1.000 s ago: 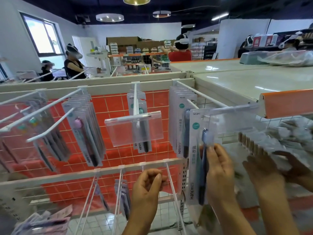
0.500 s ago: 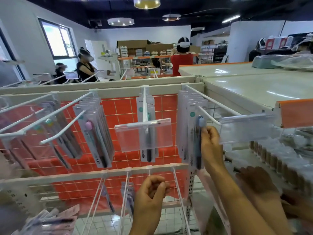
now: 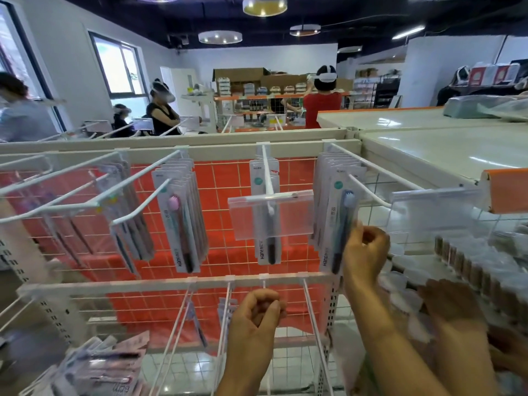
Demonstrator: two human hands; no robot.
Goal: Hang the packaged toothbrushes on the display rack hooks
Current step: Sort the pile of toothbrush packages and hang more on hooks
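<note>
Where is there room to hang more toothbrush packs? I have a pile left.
The middle hook holds only a few packs behind its clear label holder, so most of its rod is bare. The hook with the pink-headed packs is crowded. The right hook is packed at the back, where the right hand is, but bare toward the tip.

White walls (image 3: 257, 57), round ceiling lamps (image 3: 264, 5)
</note>
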